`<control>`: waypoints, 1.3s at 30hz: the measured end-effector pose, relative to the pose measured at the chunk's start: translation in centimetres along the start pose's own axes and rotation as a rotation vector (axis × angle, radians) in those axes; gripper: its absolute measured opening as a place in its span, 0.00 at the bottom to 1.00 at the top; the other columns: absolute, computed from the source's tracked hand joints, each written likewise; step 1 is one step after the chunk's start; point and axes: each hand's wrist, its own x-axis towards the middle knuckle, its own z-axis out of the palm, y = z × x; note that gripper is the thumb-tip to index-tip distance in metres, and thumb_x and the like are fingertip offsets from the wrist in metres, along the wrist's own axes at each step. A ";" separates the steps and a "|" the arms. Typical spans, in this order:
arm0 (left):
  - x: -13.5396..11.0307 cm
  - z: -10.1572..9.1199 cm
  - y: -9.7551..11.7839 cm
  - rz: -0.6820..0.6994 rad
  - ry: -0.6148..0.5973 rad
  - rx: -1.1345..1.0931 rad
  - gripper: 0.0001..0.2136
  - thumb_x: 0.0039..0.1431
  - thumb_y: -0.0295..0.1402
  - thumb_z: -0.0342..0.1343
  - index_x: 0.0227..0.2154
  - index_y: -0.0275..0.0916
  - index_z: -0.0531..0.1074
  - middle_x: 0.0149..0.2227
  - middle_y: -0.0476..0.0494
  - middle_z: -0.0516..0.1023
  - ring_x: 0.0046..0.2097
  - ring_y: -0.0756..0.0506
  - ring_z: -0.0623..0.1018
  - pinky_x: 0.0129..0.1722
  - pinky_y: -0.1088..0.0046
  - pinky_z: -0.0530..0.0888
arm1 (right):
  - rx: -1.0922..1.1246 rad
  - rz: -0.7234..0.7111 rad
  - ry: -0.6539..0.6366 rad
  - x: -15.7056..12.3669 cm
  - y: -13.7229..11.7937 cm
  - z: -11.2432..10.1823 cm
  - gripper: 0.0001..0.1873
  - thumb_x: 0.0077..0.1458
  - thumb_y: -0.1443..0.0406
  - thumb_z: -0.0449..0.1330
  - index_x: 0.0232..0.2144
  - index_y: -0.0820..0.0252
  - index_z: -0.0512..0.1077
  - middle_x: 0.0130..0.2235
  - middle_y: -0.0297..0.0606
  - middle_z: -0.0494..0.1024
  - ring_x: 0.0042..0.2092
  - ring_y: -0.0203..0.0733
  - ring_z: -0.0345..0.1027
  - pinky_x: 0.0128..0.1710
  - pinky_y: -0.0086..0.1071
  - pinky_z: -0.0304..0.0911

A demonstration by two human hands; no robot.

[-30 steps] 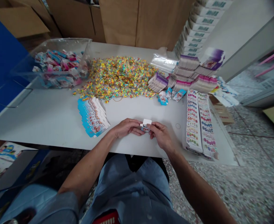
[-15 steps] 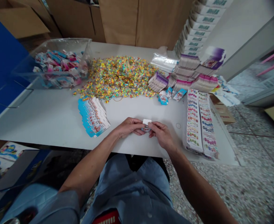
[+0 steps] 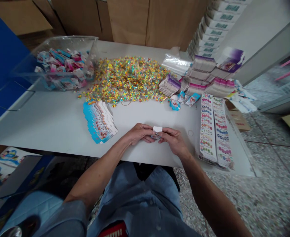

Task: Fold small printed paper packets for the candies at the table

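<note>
A small printed carton with a white flap sticking up is pinched between both hands near the front edge of the white table. My left hand grips its left side with curled fingers. My right hand grips its right side, fingers closed on it. To the left lies a fanned stack of flat blue cartons. Behind is a wide heap of small colourful sweets.
A clear plastic tub of wrapped packets stands back left. Sticker sheets lie at the right edge, with stacked flat cartons, a few folded blue cartons and white boxes behind. Brown cardboard boxes line the back.
Both hands stay closed on the small carton with slight finger shifts. The view has shifted a little; nothing else on the table moved.
</note>
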 end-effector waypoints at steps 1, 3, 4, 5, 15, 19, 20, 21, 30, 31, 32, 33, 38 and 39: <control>0.0 0.0 0.0 -0.001 0.008 -0.004 0.23 0.41 0.39 0.75 0.40 0.32 0.81 0.38 0.34 0.86 0.32 0.42 0.85 0.34 0.67 0.81 | -0.049 -0.028 0.013 0.0 -0.1 0.1 0.12 0.48 0.58 0.72 0.35 0.56 0.83 0.29 0.32 0.82 0.25 0.36 0.71 0.30 0.34 0.71; 0.0 0.1 0.1 -0.007 0.020 -0.011 0.23 0.40 0.38 0.75 0.39 0.32 0.81 0.37 0.34 0.86 0.32 0.42 0.85 0.34 0.67 0.81 | -0.112 -0.058 0.039 0.1 -0.2 0.2 0.12 0.48 0.57 0.71 0.34 0.56 0.83 0.27 0.32 0.81 0.24 0.36 0.71 0.29 0.34 0.70; 0.0 0.1 0.1 -0.012 0.023 -0.015 0.23 0.39 0.38 0.75 0.39 0.31 0.80 0.36 0.34 0.86 0.32 0.42 0.85 0.34 0.67 0.81 | -0.123 -0.064 0.052 0.1 -0.3 0.2 0.12 0.48 0.57 0.71 0.34 0.57 0.83 0.27 0.32 0.81 0.24 0.37 0.71 0.29 0.34 0.70; -0.1 0.1 0.2 -0.017 0.025 -0.018 0.24 0.39 0.38 0.76 0.39 0.31 0.80 0.36 0.34 0.86 0.32 0.42 0.85 0.34 0.67 0.81 | -0.127 -0.071 0.063 0.1 -0.3 0.3 0.12 0.48 0.57 0.71 0.34 0.57 0.83 0.26 0.32 0.80 0.24 0.37 0.71 0.28 0.34 0.69; -0.1 0.1 -0.9 0.121 0.035 -0.062 0.21 0.44 0.38 0.75 0.40 0.33 0.82 0.34 0.37 0.86 0.31 0.44 0.85 0.36 0.67 0.82 | -0.396 -0.451 -0.025 -0.9 0.2 -0.6 0.08 0.56 0.56 0.69 0.38 0.46 0.84 0.44 0.38 0.83 0.41 0.45 0.77 0.43 0.42 0.75; -0.8 -0.2 -1.8 0.247 -0.011 -0.042 0.23 0.48 0.42 0.73 0.44 0.33 0.82 0.36 0.39 0.86 0.36 0.44 0.85 0.44 0.66 0.82 | -0.468 -0.479 -0.034 -1.0 0.0 -0.9 0.08 0.58 0.55 0.67 0.39 0.45 0.84 0.44 0.38 0.84 0.45 0.47 0.76 0.49 0.45 0.74; -1.0 -0.3 -1.8 0.262 -0.030 -0.030 0.23 0.49 0.42 0.73 0.45 0.34 0.81 0.38 0.38 0.86 0.38 0.44 0.86 0.46 0.66 0.82 | -0.464 -0.472 -0.029 -1.0 0.1 -0.9 0.08 0.58 0.55 0.67 0.40 0.45 0.84 0.44 0.38 0.84 0.45 0.47 0.76 0.48 0.44 0.74; -1.1 -0.3 -1.8 0.273 -0.043 -0.018 0.23 0.50 0.42 0.72 0.46 0.34 0.81 0.39 0.38 0.86 0.39 0.44 0.86 0.47 0.66 0.81 | -0.457 -0.467 -0.027 -0.9 0.1 -0.9 0.08 0.58 0.56 0.67 0.40 0.45 0.84 0.43 0.38 0.84 0.45 0.46 0.76 0.46 0.43 0.74; -0.6 0.3 -2.8 0.404 0.086 0.198 0.20 0.56 0.43 0.67 0.46 0.35 0.81 0.42 0.39 0.86 0.38 0.47 0.85 0.44 0.70 0.82 | -0.399 -0.418 -0.015 -0.8 0.1 -0.7 0.08 0.59 0.58 0.67 0.40 0.47 0.84 0.38 0.37 0.83 0.39 0.44 0.74 0.41 0.40 0.70; -0.6 0.4 -2.9 0.418 0.102 0.220 0.19 0.57 0.43 0.66 0.46 0.35 0.81 0.42 0.39 0.85 0.37 0.47 0.85 0.43 0.70 0.81 | -0.396 -0.408 -0.011 -0.8 0.0 -0.6 0.08 0.59 0.57 0.66 0.39 0.48 0.84 0.37 0.37 0.83 0.38 0.44 0.74 0.41 0.40 0.70; -0.7 0.4 -2.9 0.427 0.113 0.237 0.18 0.59 0.43 0.65 0.46 0.35 0.81 0.42 0.39 0.85 0.37 0.47 0.84 0.42 0.71 0.81 | -0.396 -0.395 -0.009 -0.9 -0.1 -0.5 0.08 0.59 0.57 0.66 0.39 0.48 0.84 0.36 0.36 0.83 0.37 0.44 0.74 0.40 0.40 0.70; -0.7 0.5 -2.9 0.430 0.118 0.251 0.18 0.59 0.43 0.65 0.46 0.36 0.81 0.42 0.39 0.85 0.36 0.48 0.84 0.42 0.71 0.81 | -0.396 -0.384 -0.005 -0.9 -0.2 -0.5 0.08 0.59 0.56 0.66 0.39 0.48 0.84 0.35 0.36 0.83 0.36 0.44 0.74 0.39 0.40 0.70; -0.9 0.5 -2.4 0.442 0.094 0.291 0.15 0.61 0.41 0.63 0.45 0.36 0.82 0.42 0.39 0.85 0.36 0.48 0.84 0.42 0.71 0.81 | -0.387 -0.375 -0.009 -0.9 -0.3 -0.4 0.08 0.60 0.57 0.65 0.39 0.48 0.84 0.36 0.36 0.83 0.34 0.42 0.74 0.37 0.39 0.71; -0.9 0.4 -2.4 0.452 0.084 0.295 0.15 0.62 0.41 0.62 0.45 0.36 0.82 0.42 0.39 0.85 0.36 0.48 0.84 0.42 0.71 0.81 | -0.386 -0.380 -0.011 -0.9 -0.3 -0.5 0.08 0.60 0.57 0.66 0.39 0.47 0.84 0.36 0.36 0.83 0.34 0.43 0.74 0.37 0.40 0.71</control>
